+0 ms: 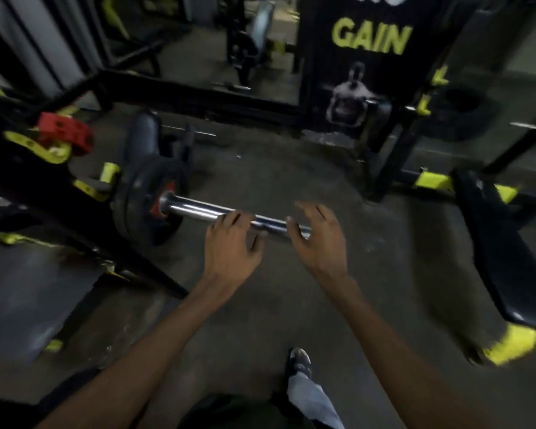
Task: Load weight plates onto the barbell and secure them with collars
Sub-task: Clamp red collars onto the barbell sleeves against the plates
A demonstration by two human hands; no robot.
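1. Gleaming, the shiny chrome barbell sleeve (205,210) juts from the black round weight plate (143,202) racked at left.
2. Left hand (232,243) rests fingers loosely on the sleeve.
3. Right hand (317,239) hovers by its end, fingers spread.

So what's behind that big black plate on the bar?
Behind the plate stand the black rack posts with yellow hooks. A red collar sits higher up. The plate covers the rest of the bar, so you can't see where it rests.
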